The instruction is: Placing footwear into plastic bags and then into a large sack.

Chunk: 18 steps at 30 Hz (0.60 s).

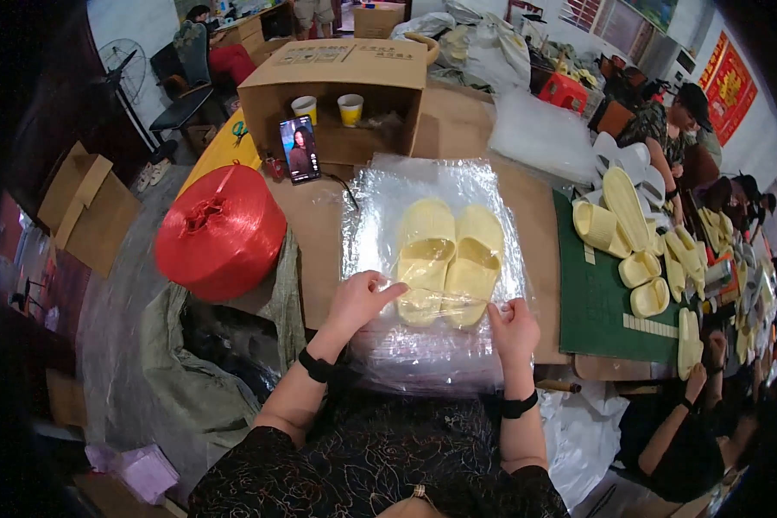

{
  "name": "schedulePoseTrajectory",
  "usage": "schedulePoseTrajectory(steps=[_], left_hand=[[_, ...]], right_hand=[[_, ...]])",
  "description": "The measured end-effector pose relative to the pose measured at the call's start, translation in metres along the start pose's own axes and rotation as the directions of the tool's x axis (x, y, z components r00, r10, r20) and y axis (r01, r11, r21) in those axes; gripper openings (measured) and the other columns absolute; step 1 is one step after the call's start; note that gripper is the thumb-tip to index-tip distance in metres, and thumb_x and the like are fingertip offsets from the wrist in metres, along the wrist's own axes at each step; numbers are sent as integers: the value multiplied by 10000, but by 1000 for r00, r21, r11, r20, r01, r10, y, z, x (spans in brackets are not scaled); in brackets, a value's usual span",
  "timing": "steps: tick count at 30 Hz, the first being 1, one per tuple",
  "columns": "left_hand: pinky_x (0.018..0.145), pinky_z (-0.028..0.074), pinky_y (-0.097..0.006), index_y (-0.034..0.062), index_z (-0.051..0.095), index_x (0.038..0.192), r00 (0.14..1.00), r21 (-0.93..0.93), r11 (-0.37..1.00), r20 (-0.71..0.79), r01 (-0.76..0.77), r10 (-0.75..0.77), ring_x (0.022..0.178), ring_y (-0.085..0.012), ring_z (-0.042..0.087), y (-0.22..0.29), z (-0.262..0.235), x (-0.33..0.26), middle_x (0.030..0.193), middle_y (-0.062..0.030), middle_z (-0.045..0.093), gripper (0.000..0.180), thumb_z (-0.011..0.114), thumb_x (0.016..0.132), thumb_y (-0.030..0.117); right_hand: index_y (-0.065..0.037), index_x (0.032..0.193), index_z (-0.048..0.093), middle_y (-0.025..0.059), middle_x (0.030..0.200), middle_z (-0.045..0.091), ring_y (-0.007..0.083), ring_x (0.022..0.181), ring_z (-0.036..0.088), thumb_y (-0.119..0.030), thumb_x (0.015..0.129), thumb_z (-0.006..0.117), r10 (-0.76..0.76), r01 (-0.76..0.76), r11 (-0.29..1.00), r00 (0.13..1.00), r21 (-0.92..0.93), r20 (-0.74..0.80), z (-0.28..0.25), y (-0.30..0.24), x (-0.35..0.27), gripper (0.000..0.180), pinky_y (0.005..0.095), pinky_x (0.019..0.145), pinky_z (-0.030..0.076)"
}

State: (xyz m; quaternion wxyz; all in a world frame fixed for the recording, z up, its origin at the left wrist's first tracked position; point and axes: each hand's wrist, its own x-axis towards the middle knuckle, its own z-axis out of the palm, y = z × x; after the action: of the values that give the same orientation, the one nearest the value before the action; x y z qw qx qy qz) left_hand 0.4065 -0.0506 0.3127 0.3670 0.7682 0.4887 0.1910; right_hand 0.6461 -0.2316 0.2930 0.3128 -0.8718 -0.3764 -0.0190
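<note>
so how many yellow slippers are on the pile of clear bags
2. The left slipper lies nearer the left hand; the right slipper is beside it, nearer the right hand. Both show on the clear bags; none appears hidden there.

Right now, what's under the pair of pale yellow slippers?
A stack of shiny clear plastic sheets shows around the slippers, over a flat brown tabletop. What lies directly beneath their soles is covered, so can't be told.

red roll (220,237) blocks left of the slippers (427,224); bare cardboard (541,259) opens right.
</note>
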Motion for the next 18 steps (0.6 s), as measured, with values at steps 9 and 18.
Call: schedulePoseTrajectory(steps=[9,18], left_hand=[[642,466,-290,16,654,840,971,-364,931,231,28,61,681,-131,568,5,0,16,748,-54,629,357,782,757,339],[703,465,-231,31,589,976,980,-847,522,172,95,100,763,-78,566,25,-2,-7,875,-2,606,231,720,790,71]], right_hand=[[-81,966,611,45,586,555,244,559,587,-423,760,795,61,-59,992,998,109,-19,-9,-2,-1,439,393,541,444],[31,1291,495,-24,620,500,80,591,496,-269,775,830,89,-182,865,973,467,214,-26,-2,-8,685,241,536,380]])
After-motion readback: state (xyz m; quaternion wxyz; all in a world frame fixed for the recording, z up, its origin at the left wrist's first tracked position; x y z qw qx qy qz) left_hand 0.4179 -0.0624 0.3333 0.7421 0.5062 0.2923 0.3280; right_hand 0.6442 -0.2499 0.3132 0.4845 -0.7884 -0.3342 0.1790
